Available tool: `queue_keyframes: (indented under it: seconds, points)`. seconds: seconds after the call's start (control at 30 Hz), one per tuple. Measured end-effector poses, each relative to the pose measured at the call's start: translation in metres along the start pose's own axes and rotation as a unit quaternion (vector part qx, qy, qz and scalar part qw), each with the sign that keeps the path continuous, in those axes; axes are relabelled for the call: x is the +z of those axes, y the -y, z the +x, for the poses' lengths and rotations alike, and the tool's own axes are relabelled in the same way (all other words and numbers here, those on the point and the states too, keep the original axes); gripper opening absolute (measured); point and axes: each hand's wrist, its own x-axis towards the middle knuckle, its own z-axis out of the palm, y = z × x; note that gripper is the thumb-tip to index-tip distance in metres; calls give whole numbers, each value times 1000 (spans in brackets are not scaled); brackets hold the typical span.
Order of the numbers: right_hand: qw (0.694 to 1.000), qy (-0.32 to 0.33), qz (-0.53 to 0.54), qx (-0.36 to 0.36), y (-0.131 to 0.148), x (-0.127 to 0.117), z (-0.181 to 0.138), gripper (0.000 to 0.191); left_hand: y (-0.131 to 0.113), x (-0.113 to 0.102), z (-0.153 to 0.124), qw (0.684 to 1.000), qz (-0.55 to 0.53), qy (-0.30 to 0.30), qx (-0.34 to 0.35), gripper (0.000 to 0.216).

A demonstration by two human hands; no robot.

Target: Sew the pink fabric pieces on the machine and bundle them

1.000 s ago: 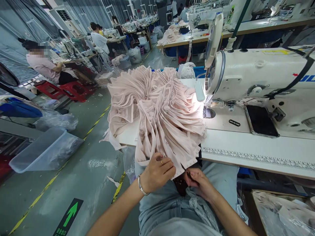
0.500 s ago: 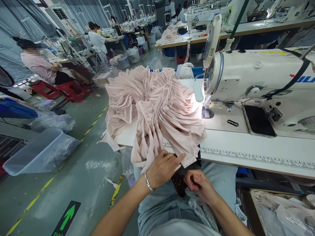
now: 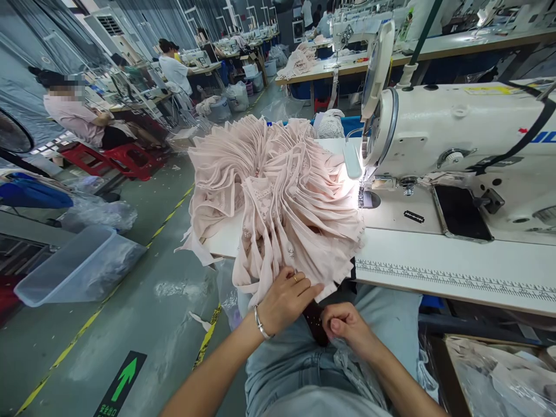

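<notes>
A large pile of pale pink lace-trimmed garment pieces (image 3: 260,168), fanned in many layers, lies on the sewing table and hangs over its front edge. At that hanging edge is my left hand (image 3: 289,298), wearing a ring and a bangle. Its fingers are bent over the pink cloth, the index finger reaching along the hem; its thumb is hidden. My right hand (image 3: 350,329) is curled closed above my lap, beside a dark brown item (image 3: 316,324) with small specks. What its fingers hold, if anything, cannot be made out.
A white sewing machine (image 3: 452,127) with its lamp lit stands at right. A black blade (image 3: 414,216) lies on its bed, near a dark rectangular inset (image 3: 464,211). A box of wrapped cloth (image 3: 499,370) sits lower right, a clear plastic bin (image 3: 65,266) left. Other people sit at machines behind.
My right hand has moved slightly left and closed more tightly. My left index finger has come down a little at the hem, and the front cloth layers there have shifted. The view has turned slightly.
</notes>
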Motion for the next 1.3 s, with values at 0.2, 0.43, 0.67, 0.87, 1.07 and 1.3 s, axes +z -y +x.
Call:
queue_keyframes:
  seconds: [0.2, 0.43, 0.67, 0.87, 1.07, 1.3]
  points:
    - [990, -134, -1, 52, 0, -20, -3, 56, -4, -10, -4, 998, 9, -52, -33, 17]
    - [998, -34, -7, 43, -1, -10, 1, 61, -4, -25, -12, 999, 20, 1, -32, 16]
    - [997, -71, 39, -2, -2, -18, -9, 60, -8, -7, 7, 996, 60, 69, 9, 29]
    - [984, -174, 19, 34, -1, -25, -10, 55, -8, 12, 10, 997, 58, -35, -24, 18]
    - [991, -118, -5, 67, 1, -17, 3, 55, -5, -6, -4, 999, 7, -19, -28, 19]
    - [999, -43, -10, 22, 12, -9, -1, 62, -9, -2, 17, 994, 70, 60, -54, 28]
